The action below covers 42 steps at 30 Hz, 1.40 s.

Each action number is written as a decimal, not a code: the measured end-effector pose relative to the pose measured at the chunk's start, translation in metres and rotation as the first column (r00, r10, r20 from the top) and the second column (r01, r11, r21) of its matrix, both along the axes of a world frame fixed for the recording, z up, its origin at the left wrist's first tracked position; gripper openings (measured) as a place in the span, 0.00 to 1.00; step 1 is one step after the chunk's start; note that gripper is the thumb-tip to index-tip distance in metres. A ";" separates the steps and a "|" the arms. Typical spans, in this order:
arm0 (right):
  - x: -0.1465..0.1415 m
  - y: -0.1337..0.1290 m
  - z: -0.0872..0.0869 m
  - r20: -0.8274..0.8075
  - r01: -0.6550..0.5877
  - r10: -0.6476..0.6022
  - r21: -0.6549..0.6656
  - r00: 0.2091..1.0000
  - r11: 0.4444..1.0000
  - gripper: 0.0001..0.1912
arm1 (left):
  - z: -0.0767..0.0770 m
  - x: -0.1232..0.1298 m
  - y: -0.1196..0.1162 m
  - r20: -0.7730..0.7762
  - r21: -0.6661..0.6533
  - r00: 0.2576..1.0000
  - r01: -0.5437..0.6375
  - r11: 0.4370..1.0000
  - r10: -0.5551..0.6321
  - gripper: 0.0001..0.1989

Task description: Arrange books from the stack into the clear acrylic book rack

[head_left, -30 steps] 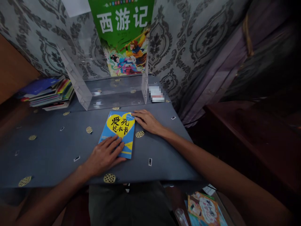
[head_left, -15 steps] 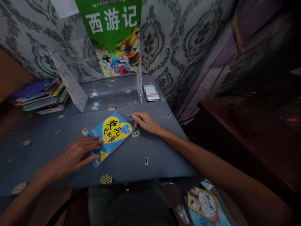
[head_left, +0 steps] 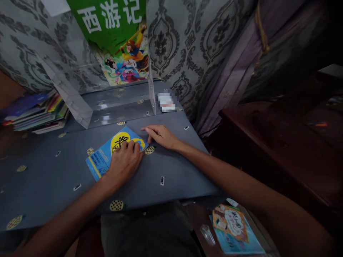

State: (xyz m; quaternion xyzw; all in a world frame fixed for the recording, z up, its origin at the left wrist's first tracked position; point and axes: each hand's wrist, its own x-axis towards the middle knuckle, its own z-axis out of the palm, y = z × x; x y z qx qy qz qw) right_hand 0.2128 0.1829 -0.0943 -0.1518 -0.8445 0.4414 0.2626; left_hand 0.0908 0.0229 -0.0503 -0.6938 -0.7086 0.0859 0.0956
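Observation:
A blue book with a yellow heart (head_left: 107, 146) and dark Chinese lettering lies flat and slanted on the patterned grey-blue tablecloth (head_left: 182, 167). My left hand (head_left: 125, 159) reaches across it from the near side, with bent fingers over the cover toward its right end. That hand looks closed on the book's near edge; its thumb is hidden. Just past the right corner of the book, my right hand (head_left: 160, 136) rests on the cloth. Its index finger is stretched out and the others are loosely bent, with nothing held.
A clear acrylic stand (head_left: 120, 110) stands at the back, with a large green picture book (head_left: 115, 43) upright behind it. Stacked books (head_left: 40, 112) lie at the left. A blurred white item (head_left: 166, 102) sits near the right edge. Low at the right are more books (head_left: 233, 228) and a dark red cabinet (head_left: 268, 142).
My left hand has moved right across the cover, and its fingers have gone from spread to bent. The book's left part is now uncovered. My right hand stays near the corner; the view has shifted slightly.

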 end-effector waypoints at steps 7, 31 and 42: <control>0.002 -0.001 0.002 -0.006 0.024 -0.024 -0.007 1.000 1.000 0.22 | -0.002 -0.001 -0.001 -0.032 0.056 0.998 0.051 0.997 -0.050 0.15; 0.012 -0.014 0.009 0.012 -0.077 0.076 0.208 0.997 0.975 0.26 | -0.004 -0.030 -0.013 0.075 0.126 0.984 0.151 0.980 -0.161 0.16; 0.001 -0.020 0.008 0.020 -0.121 0.121 0.326 0.992 0.938 0.17 | -0.012 -0.097 -0.062 0.087 0.130 0.976 -0.209 0.969 0.199 0.20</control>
